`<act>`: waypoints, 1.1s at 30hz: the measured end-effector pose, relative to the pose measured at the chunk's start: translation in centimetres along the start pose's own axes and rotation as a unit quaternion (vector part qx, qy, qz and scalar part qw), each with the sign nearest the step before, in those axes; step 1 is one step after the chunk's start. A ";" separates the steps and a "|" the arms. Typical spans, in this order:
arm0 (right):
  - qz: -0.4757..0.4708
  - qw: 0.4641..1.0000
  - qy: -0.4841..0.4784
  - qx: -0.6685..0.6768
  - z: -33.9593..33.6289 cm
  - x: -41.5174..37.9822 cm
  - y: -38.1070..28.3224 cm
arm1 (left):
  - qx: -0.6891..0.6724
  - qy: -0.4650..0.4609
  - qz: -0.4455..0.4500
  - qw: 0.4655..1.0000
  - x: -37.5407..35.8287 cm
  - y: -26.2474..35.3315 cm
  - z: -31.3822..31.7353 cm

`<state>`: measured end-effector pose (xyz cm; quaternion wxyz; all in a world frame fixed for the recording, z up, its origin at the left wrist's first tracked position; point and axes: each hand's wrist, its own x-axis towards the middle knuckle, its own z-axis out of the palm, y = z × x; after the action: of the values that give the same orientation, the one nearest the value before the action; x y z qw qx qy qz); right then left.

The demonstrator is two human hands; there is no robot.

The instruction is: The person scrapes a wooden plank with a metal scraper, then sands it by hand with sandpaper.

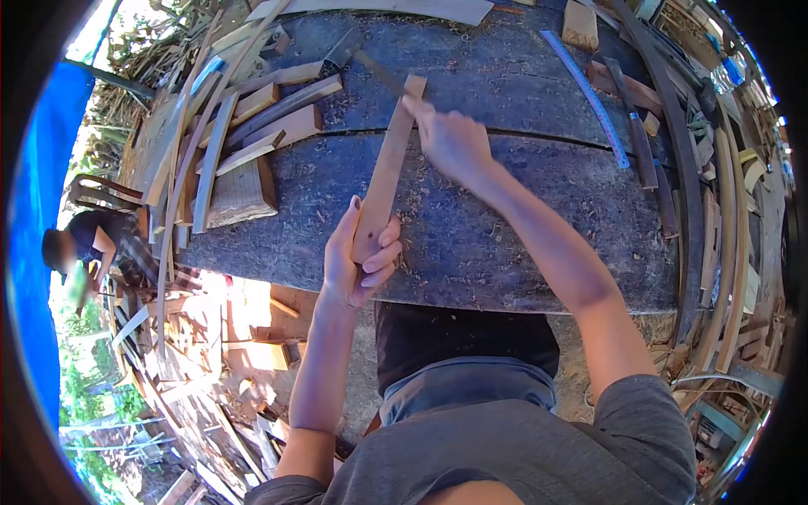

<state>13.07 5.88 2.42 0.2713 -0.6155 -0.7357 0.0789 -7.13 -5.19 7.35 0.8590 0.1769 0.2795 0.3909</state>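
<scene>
My left hand [364,257] is wrapped around the lower end of a long, narrow wooden strip [390,168], which tilts up and away over the dark workbench [505,244]. Its thumb lies along the left edge, the fingers curl round from the right. At the strip's upper end, my right hand [453,139] is closed and slightly blurred. A narrow dark knife blade [380,72] extends from it toward the upper left, passing beside the strip's tip; its handle is hidden in the fist. Wood shavings lie scattered around both hands.
Wood offcuts [290,126] and a wooden-handled tool [341,49] lie at the left. A pale blue ruler [589,101], a long-handled tool [635,126] and long strips [686,168] lie at the right. Another person [101,244] is beyond the left edge.
</scene>
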 end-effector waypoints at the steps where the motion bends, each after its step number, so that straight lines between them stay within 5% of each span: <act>1: -0.008 1.000 -0.018 0.011 -0.8 -1.9 -1.4 | -0.062 -0.016 0.011 0.998 0.1 0.0 -0.5; 4: -0.045 0.996 -0.060 0.039 -3.9 -7.7 -4.7 | -0.061 -0.001 -0.020 0.998 0.0 0.3 -1.5; 6: -0.067 0.983 -0.169 0.012 -6.2 -8.8 -5.8 | -0.078 -0.003 -0.030 0.996 0.2 0.1 -1.8; 7: -0.060 0.984 -0.168 0.011 -4.9 -8.1 -4.8 | -0.096 -0.003 -0.032 0.995 0.2 -0.1 -1.7; 9: -0.053 0.998 0.030 0.020 -0.7 -3.7 -1.4 | -0.085 0.004 -0.025 0.996 0.0 -0.5 -1.1; 10: -0.053 0.998 0.037 0.020 -0.4 -1.8 -0.7 | -0.077 0.012 -0.011 0.997 -0.1 -0.4 -0.7; 12: 0.028 0.999 -0.025 0.030 -0.6 1.0 -0.4 | -0.087 0.010 -0.014 0.996 0.0 0.0 -0.8; 16: -0.010 0.999 -0.006 0.042 -2.0 -4.7 -2.8 | -0.091 -0.006 -0.006 0.996 0.1 0.2 -1.2; 18: -0.022 0.987 -0.158 0.022 -5.4 -7.9 -5.1 | -0.106 -0.008 -0.009 0.994 0.1 -0.1 -0.9; 23: 0.019 0.999 -0.042 0.010 -1.1 -0.4 -0.8 | -0.110 -0.002 -0.015 0.994 0.3 -0.4 -1.0; 26: 0.053 0.996 -0.075 -0.023 -0.5 2.6 -1.1 | -0.177 -0.008 -0.013 0.984 0.2 -0.4 -1.2; 29: 0.028 0.999 -0.025 0.008 -1.0 -2.0 -2.5 | -0.163 -0.018 -0.014 0.986 0.3 0.0 -1.6; 33: -0.004 0.993 -0.118 -0.025 -3.4 -5.9 -4.2 | -0.144 0.007 -0.010 0.990 0.4 0.0 -0.7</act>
<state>11.69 -1.42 5.36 0.1673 -0.6057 -0.7666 0.1320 -7.35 -4.86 6.68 0.8774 0.0464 0.2279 0.4197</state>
